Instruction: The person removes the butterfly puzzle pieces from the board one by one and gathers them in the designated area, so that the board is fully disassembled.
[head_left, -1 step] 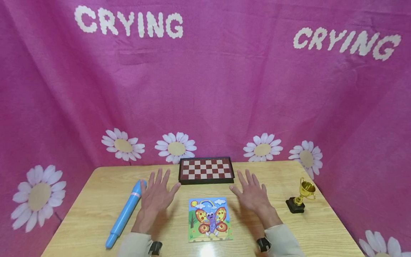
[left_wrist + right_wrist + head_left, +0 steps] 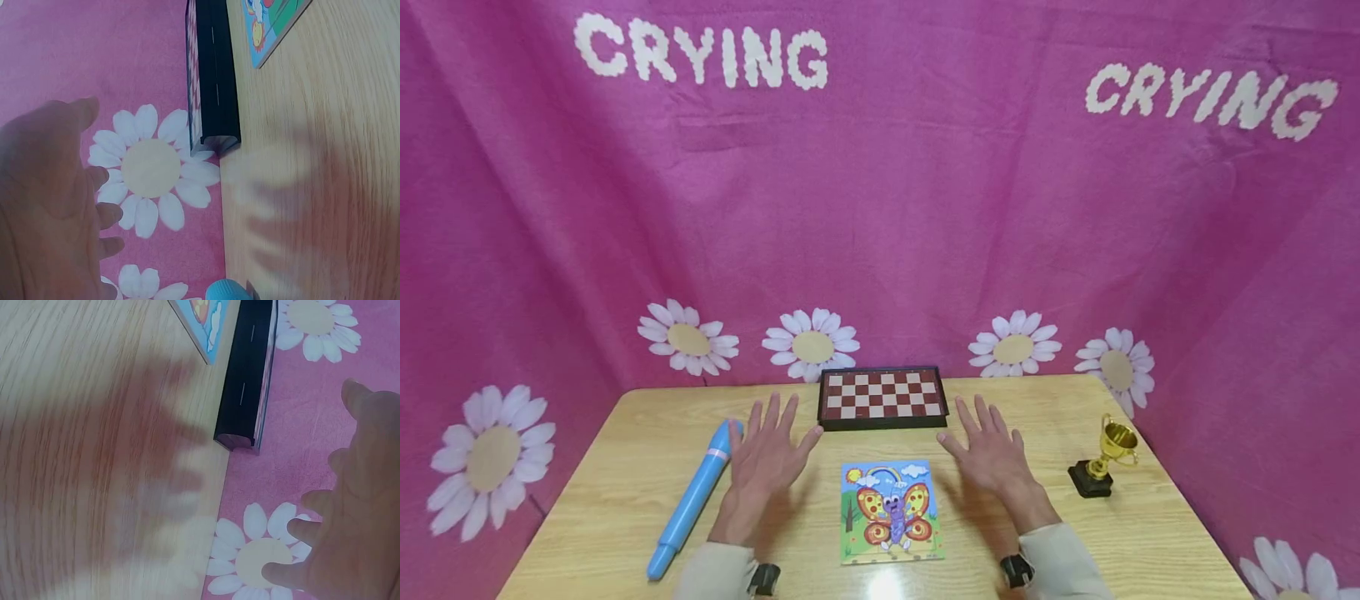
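Observation:
My left hand [image 2: 763, 458] is held above the table with its fingers spread, and nothing is in it. Just left of it lies a long blue pen-shaped object [image 2: 692, 504]. The right hand [image 2: 996, 462], also spread and holding nothing, hovers over the wood; its shadow shows below in the right wrist view. Between the hands lies a flat square butterfly picture board [image 2: 892, 512]. Behind that is a red-and-white checkered game board [image 2: 882, 398] with a black case side [image 2: 219, 75]. Right of my right hand stands a small gold trophy cup [image 2: 1105, 458] on a black base.
The light wooden table [image 2: 812, 533] ends at the back against a magenta cloth [image 2: 880, 208] with white daisies and lettering. Similar cloth hangs at the left and right sides.

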